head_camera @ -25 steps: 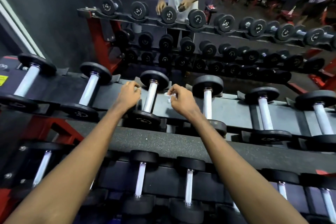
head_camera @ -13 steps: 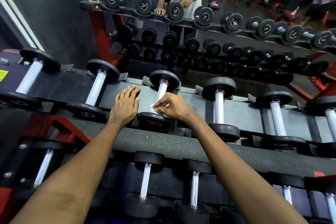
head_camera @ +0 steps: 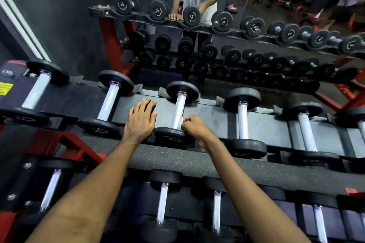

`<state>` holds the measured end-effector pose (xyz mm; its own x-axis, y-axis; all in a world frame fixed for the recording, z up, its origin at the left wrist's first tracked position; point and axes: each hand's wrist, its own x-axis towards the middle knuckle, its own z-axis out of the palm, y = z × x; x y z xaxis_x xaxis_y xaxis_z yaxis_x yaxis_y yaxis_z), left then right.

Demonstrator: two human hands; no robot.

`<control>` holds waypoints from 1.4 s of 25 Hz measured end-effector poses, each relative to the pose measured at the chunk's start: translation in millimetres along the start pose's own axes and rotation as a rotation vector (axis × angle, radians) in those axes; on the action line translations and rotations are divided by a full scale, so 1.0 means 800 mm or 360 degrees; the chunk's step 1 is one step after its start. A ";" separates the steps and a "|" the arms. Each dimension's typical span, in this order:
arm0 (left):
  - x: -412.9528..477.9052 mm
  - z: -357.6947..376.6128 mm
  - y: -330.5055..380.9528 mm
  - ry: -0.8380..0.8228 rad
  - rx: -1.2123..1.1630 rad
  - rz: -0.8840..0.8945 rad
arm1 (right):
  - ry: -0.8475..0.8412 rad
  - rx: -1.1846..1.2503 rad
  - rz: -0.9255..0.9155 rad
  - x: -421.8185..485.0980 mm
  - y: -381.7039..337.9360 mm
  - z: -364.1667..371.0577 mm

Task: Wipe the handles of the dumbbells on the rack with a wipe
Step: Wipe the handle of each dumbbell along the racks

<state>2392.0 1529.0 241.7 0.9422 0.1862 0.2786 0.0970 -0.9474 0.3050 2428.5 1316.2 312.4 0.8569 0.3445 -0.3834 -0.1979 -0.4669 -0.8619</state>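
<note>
Head view: on the dark grey top shelf of the rack (head_camera: 213, 118), two black-ended dumbbells with silver handles (head_camera: 37, 92) (head_camera: 109, 102) sit toward the left end. The left hand (head_camera: 141, 119) lies flat on the shelf just beside the third black-and-silver dumbbell (head_camera: 178, 108), fingers straight, holding nothing. The right hand (head_camera: 194, 127) is curled at that dumbbell's handle, down near the shelf's front edge, pinching a small white wipe (head_camera: 182, 120) against the metal. Only a sliver of the wipe shows past the fingertips. More of the same dumbbells (head_camera: 243, 122) run toward the right end.
</note>
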 end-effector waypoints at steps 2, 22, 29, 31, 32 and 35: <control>0.000 0.000 0.001 0.0003 -0.0007 -0.0008 | -0.0084 0.0199 0.0134 0.006 -0.008 0.005; -0.001 0.001 0.001 0.0090 -0.0019 -0.0003 | -0.0131 -0.1657 -0.1248 0.007 -0.055 -0.013; -0.002 0.002 0.000 0.0093 -0.0042 0.0003 | -0.0342 -0.1991 -0.1268 0.009 -0.070 -0.014; 0.000 0.001 -0.001 0.0098 -0.0043 0.0001 | -0.0341 -0.1985 -0.1327 0.012 -0.075 -0.014; 0.000 0.001 -0.001 0.0096 -0.0051 -0.0002 | -0.0339 -0.1973 -0.1347 0.015 -0.077 -0.016; -0.001 0.003 -0.001 0.0095 -0.0045 -0.0007 | -0.0391 -0.2014 -0.1355 0.017 -0.075 -0.014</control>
<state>2391.8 1529.0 239.4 0.9208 0.2062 0.3310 0.0912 -0.9390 0.3315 2457.8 1339.7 362.7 0.3815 0.9196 -0.0940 0.9198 -0.3877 -0.0599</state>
